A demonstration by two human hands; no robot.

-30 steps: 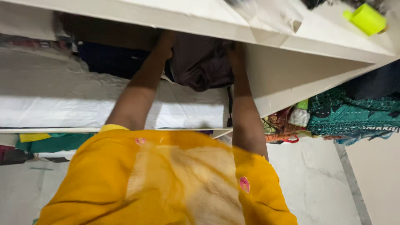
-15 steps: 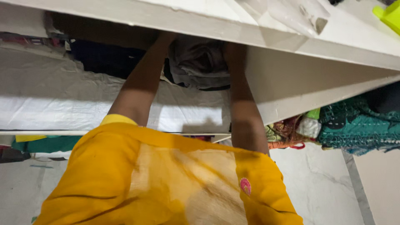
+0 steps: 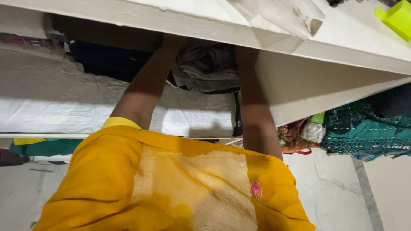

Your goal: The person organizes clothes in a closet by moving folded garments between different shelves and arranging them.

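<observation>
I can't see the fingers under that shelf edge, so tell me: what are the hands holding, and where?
Both arms reach either side of a bundle of grey-brown cloth on the shelf; the hands are hidden, so the grip cannot be told.

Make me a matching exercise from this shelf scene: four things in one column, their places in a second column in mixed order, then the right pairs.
Things
1. grey bundle of cloth
2. lime-green plastic thing
3. teal patterned cloth
4. white liner sheet

Places
A. on top of the white shelf board, far right
B. spread flat over the shelf, left of the left forearm
C. between the two forearms, under the top board
D. lower right, beyond the white side panel

Pairs: 1-C, 2-A, 3-D, 4-B
</observation>
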